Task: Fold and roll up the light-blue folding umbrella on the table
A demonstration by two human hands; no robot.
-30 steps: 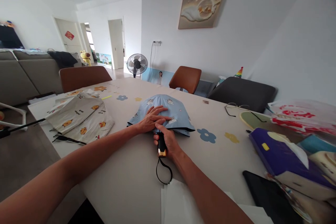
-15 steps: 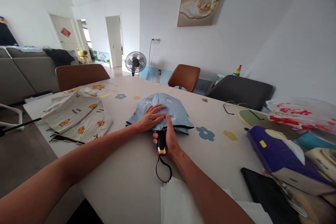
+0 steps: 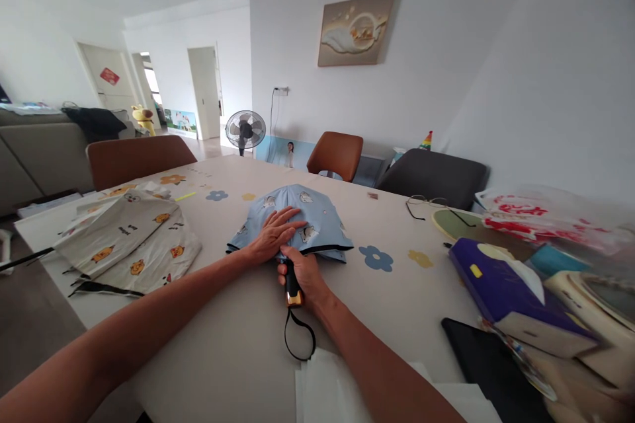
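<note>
A light-blue umbrella with small animal prints and a black edge lies loosely folded on the white table. Its black handle has a gold end and a black wrist strap, and points toward me. My right hand is wrapped round the handle, thumb on top near the canopy. Spread flat over the blue cloth is my left hand, fingers stretched out and pressing on it. To the left lies a second umbrella, cream with orange cartoon prints, its cloth loose.
Right of the table are a purple tissue box, a black tablet-like slab, eyeglasses and a red-and-white plastic bag. White paper sheets lie under my right forearm. Chairs and a fan stand beyond.
My right thumb has shifted from upright against the canopy to lying across the top of the handle. My left hand stays flat on the blue cloth. The camera view has tilted up slightly.
</note>
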